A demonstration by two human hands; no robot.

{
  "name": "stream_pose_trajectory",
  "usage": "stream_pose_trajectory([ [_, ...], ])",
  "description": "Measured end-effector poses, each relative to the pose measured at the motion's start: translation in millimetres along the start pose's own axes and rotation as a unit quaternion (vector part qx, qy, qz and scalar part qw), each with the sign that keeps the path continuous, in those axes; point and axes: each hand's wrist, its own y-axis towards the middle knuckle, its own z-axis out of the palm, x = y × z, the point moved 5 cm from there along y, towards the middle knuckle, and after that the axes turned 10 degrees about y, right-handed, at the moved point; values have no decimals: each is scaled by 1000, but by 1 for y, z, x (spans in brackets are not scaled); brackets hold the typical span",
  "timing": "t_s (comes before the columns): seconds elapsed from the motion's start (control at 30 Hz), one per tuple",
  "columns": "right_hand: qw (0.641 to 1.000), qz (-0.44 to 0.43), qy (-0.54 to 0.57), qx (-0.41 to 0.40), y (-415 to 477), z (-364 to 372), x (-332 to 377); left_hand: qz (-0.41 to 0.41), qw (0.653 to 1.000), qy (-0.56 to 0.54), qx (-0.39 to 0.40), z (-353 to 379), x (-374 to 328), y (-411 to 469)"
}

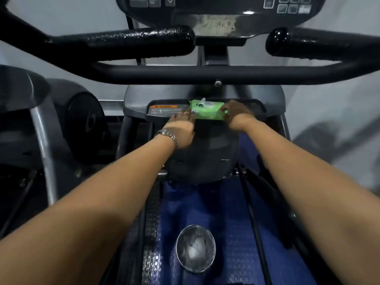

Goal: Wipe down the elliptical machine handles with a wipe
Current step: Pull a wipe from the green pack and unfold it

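A green pack of wipes [206, 110] lies on the elliptical's lower grey shroud, its flap lifted with a white wipe poking up. My left hand [182, 128], with a metal watch at the wrist, rests its straight fingers against the pack's left end. My right hand [234, 114] grips the pack's right end, fingers curled around it. Above, two thick black handles point inward: the left handle [141, 42] looks wet and beaded, the right handle [320, 46] is glossy. A black crossbar [205, 74] runs below them.
The console [220, 9] with buttons sits at the top. A small metal bin [195, 248] holding crumpled white wipes stands on the blue floor mat [230, 233] between the rails. Another machine with a dark round flywheel cover [86, 120] stands at left.
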Motion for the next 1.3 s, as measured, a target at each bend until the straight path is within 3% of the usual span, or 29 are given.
stream_pose_trajectory([
  [0.3,994,-85,35,-59,25,-4,15,-11,1000,-24,-16,15,7,23],
  [0.63,995,-52,67,-48,35,-4,27,-9,999,-30,-27,13,3,25],
  [0.93,995,-82,-28,-42,36,13,32,-9,999,-29,-37,10,-1,26],
  [1.1,993,-50,66,-83,33,7,32,-15,999,-28,-38,11,-4,26],
  [1.3,965,0,214,-150,31,-1,22,-18,999,-19,-38,11,-4,25],
])
